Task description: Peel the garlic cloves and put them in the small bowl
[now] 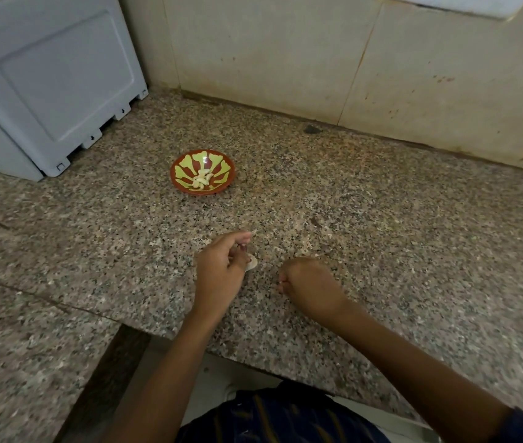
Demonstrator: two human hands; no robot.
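- Striped dark shirt (pixel 285 417) at the bottom edge, both forearms reaching out over the speckled granite table (pixel 381 219), so the work happens close to the body.
- Left hand (pixel 220 266) hovers low over the table, fingers curled in; a pale garlic clove (pixel 251 263) peeks out at its fingertips, pinched there, likely so the skin can be worked off. How much skin is left on it, I cannot tell.
- Right hand (pixel 309 282) sits apart from the left, knuckles up, fingers clenched under. A pale fleck shows at its fingertips, maybe a scrap of peel, but it is too small to say whether anything is gripped.
- Small bowl (pixel 202 172), red with yellow-green petals, stands well beyond both hands, toward the back wall (pixel 285 59). A little heap of peeled cloves (pixel 202 180) lies in its bottom, so the job looks well under way.
- Bowl parked out of the way keeps loose skins from falling in, I'd guess.
- White appliance (pixel 46 84) fills the far left corner, untouched.
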